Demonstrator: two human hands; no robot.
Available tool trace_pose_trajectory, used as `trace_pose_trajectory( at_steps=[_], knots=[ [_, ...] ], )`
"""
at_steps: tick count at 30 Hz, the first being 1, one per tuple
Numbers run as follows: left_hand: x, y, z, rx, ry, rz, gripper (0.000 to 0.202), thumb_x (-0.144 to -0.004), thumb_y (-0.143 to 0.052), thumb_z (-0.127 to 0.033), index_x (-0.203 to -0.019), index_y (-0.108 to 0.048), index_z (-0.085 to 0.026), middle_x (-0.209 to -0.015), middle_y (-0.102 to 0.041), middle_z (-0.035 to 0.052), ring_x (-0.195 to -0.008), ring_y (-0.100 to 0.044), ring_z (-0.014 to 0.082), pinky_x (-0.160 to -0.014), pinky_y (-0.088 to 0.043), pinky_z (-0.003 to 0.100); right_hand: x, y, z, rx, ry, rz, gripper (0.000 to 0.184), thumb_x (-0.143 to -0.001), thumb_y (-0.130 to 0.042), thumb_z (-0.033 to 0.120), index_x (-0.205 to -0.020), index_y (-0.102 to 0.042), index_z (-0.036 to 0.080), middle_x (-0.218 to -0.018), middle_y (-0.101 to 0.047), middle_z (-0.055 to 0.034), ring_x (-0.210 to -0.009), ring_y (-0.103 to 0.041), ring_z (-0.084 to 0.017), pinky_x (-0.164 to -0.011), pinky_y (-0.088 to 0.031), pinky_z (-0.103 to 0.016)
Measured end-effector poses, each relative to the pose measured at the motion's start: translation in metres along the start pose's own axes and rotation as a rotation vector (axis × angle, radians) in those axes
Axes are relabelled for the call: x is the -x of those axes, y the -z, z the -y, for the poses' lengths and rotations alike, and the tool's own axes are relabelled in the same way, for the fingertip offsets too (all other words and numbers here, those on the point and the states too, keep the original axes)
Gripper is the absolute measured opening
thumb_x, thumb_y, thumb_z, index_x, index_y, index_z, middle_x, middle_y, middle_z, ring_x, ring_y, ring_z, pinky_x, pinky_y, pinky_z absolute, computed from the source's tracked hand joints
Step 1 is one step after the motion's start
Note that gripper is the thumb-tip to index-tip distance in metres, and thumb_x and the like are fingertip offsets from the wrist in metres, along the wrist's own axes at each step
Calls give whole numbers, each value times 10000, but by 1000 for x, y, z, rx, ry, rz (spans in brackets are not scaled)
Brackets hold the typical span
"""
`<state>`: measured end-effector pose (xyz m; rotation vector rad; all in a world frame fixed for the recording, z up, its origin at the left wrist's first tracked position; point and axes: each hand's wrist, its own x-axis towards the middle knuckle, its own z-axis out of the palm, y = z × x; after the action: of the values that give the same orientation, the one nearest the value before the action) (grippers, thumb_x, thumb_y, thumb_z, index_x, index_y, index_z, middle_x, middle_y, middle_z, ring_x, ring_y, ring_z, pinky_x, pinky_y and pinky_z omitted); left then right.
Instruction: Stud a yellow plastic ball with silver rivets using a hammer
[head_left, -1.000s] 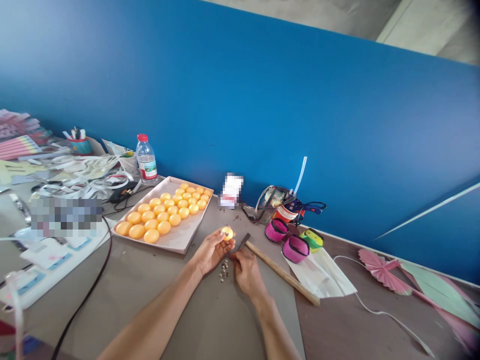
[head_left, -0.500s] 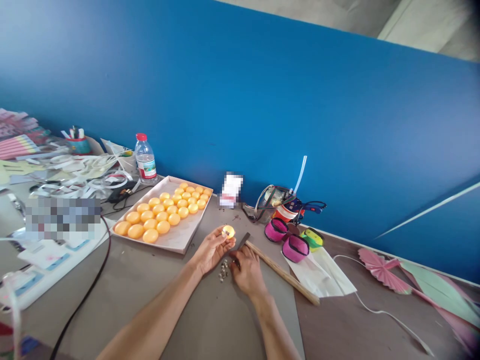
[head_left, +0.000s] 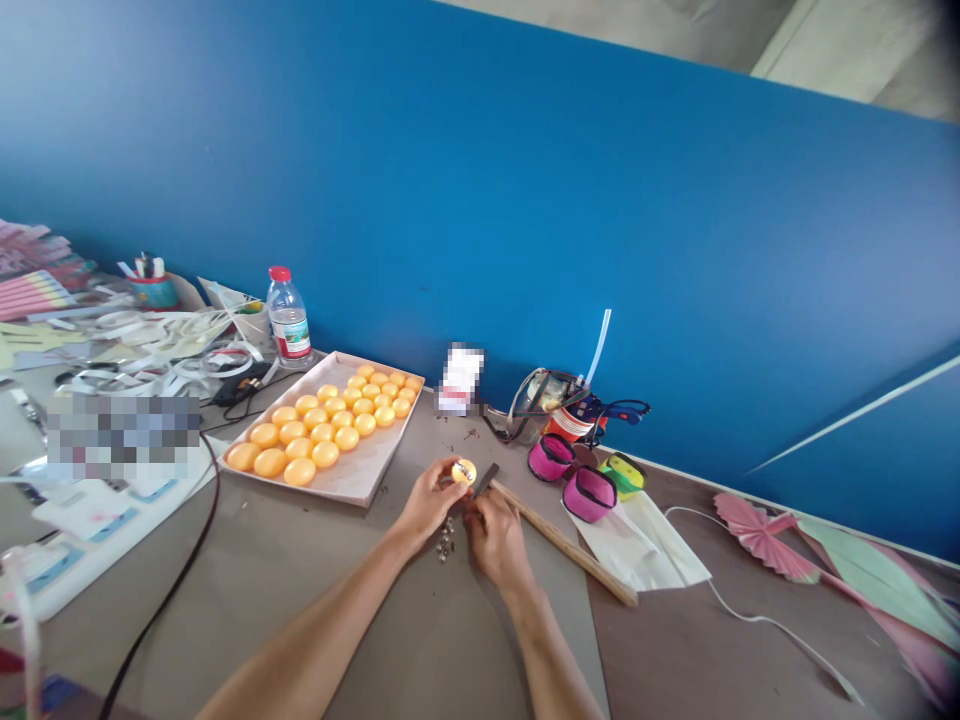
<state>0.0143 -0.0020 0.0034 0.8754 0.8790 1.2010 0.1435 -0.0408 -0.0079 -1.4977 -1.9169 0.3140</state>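
My left hand [head_left: 433, 500] pinches an orange ping-pong ball [head_left: 460, 474] between thumb and fingers. Small silvery bits show at the ball's near face; whether they lie in or on it I cannot tell. Close by on the right, my right hand [head_left: 495, 535] has its fingers closed, and what they hold, if anything, is hidden. A hammer [head_left: 570, 548] with a wooden handle lies just beyond my right hand, its dark head [head_left: 487, 478] near the ball. Between my wrists is a small heap of shiny metal pieces [head_left: 445, 540] on the table.
A shallow tray [head_left: 360, 490] with rows of orange balls stands left of my hands. Behind it is a water bottle [head_left: 289, 320]. Magenta rings [head_left: 590, 494] and white paper [head_left: 660, 545] lie to the right. A power strip [head_left: 97, 550] and black cable [head_left: 180, 560] occupy the left.
My left hand has turned the ball and brought it slightly to the right, towards my right hand. My right hand's fingers have drawn together, away from the metal pieces.
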Motion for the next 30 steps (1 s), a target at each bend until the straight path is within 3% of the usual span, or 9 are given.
trace_pose_trajectory(
  at_steps=[4,9,15,19,22,25,30],
  knots=[
    [-2,-1,3,14,-23,-10,385,-584,-705,-165,-952,-592,-158,-890,-634,53,-673,-600,144,-686,-471,279,-1,-1,-2,-116,-35,-110,160,-724,-426,104,-704,-563,184,-711,-588,-25,-720,-531,-159,-696,-372,-267],
    [-4,1,8,-41,-50,6,395,-590,-697,-179,-968,-580,-165,-921,-630,54,-730,-599,154,-691,-466,269,-4,1,-5,-318,-202,-207,88,-754,-479,212,-735,-556,174,-694,-578,-16,-655,-520,-140,-652,-392,-251],
    [-3,1,10,-140,-64,6,390,-614,-681,-193,-986,-569,-170,-954,-619,54,-796,-595,163,-706,-461,259,-8,2,-10,-626,-379,-203,161,-721,-551,325,-678,-557,170,-541,-491,40,-498,-421,-97,-520,-345,-223],
    [0,-2,4,-52,-43,20,389,-602,-697,-200,-967,-568,-165,-931,-617,54,-729,-600,155,-694,-475,277,-9,-1,-13,-923,-418,-238,196,-701,-594,353,-757,-574,166,-538,-500,42,-511,-444,-95,-542,-357,-227],
    [1,-3,1,31,-25,40,408,-608,-703,-202,-986,-556,-160,-902,-615,49,-698,-602,149,-705,-480,297,-9,-1,-13,-1084,-411,-252,195,-700,-611,354,-694,-541,172,-536,-476,50,-473,-392,-69,-510,-326,-215],
    [2,-2,1,133,13,67,439,-609,-714,-194,-1014,-547,-165,-896,-617,45,-705,-608,149,-724,-475,305,-10,1,-9,-1149,-422,-254,212,-694,-622,348,-641,-511,175,-529,-445,61,-440,-331,-51,-463,-274,-204],
    [2,0,-3,286,92,99,446,-612,-729,-211,-1020,-556,-159,-893,-636,56,-714,-623,152,-731,-470,292,-13,2,-5,-1215,-465,-215,184,-650,-653,324,-724,-568,178,-581,-510,44,-485,-416,-69,-507,-333,-217]
  ],
)
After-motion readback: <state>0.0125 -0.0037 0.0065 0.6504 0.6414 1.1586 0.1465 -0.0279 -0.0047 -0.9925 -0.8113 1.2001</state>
